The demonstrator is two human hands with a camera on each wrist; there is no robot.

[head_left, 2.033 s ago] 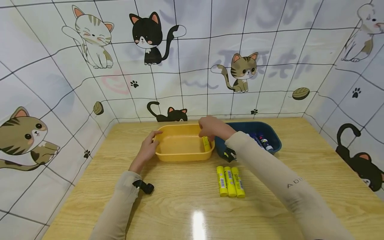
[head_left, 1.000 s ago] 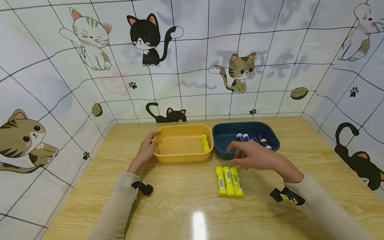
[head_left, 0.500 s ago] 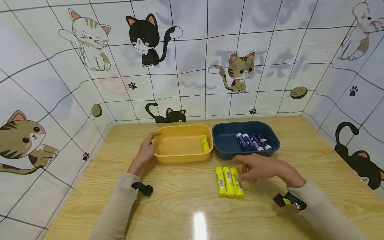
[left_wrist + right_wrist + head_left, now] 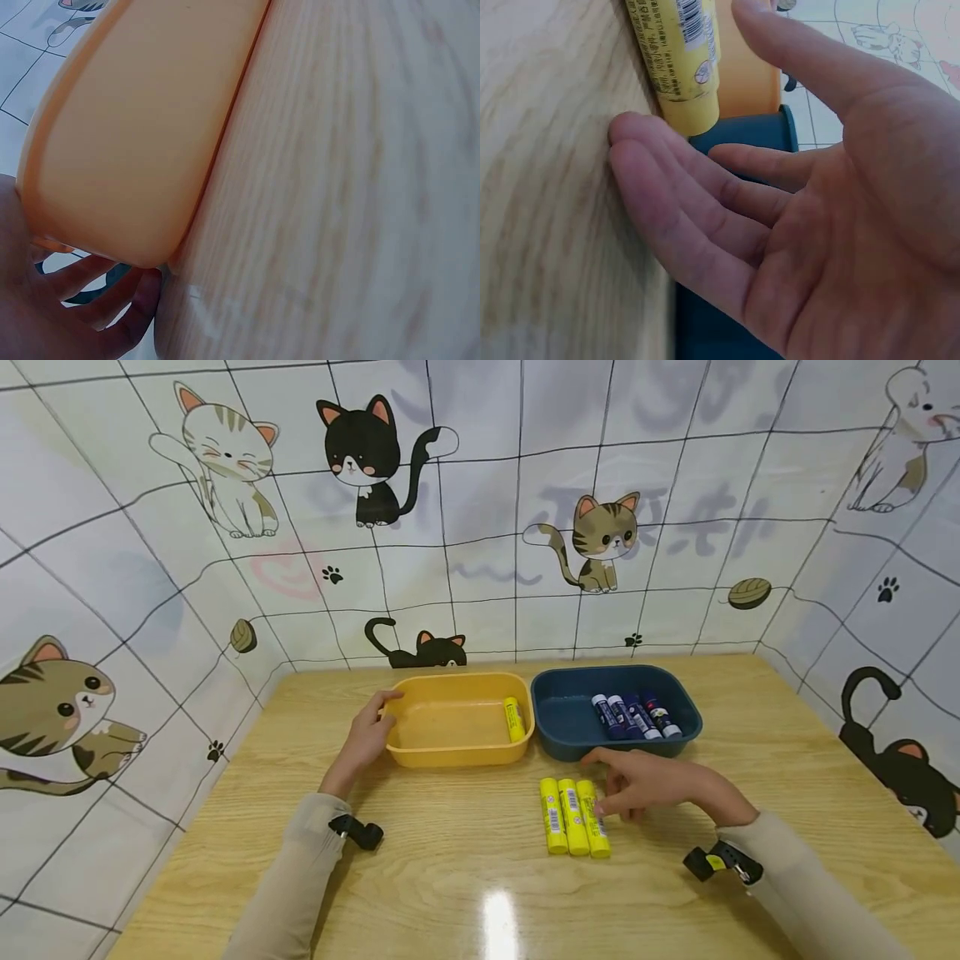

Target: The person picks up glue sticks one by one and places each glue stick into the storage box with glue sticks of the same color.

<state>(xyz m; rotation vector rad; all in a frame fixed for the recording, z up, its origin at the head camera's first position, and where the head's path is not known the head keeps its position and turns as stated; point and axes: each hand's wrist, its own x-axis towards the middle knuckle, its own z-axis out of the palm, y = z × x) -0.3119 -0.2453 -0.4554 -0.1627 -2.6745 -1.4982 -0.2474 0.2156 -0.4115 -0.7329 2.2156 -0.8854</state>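
Note:
In the head view, my left hand (image 4: 367, 731) holds the left end of a yellow plastic bin (image 4: 450, 758). Its fingers bend against the bin's end wall (image 4: 135, 172) in the left wrist view. One yellow glue stick (image 4: 514, 720) lies inside at the right. On the table, three more yellow glue sticks (image 4: 574, 817) lie side by side. My right hand (image 4: 652, 781) hovers just right of them, fingers loosely bent and holding nothing. Its thumb comes close to the rightmost stick; whether they touch, I cannot tell. The right wrist view shows a yellow glue stick (image 4: 676, 52) beyond the fingertips.
A dark blue bin (image 4: 566, 743) stands right beside the yellow one, behind my right hand. Several dark blue tubes with white ends (image 4: 637, 717) lie in it. Both bins sit near the back of the wooden table (image 4: 442, 860), before a cat-print backdrop (image 4: 495, 510).
My right hand has let go of a glue stick in the yellow bin and come back toward the front right, beside the three sticks. My left hand stays on the bin.

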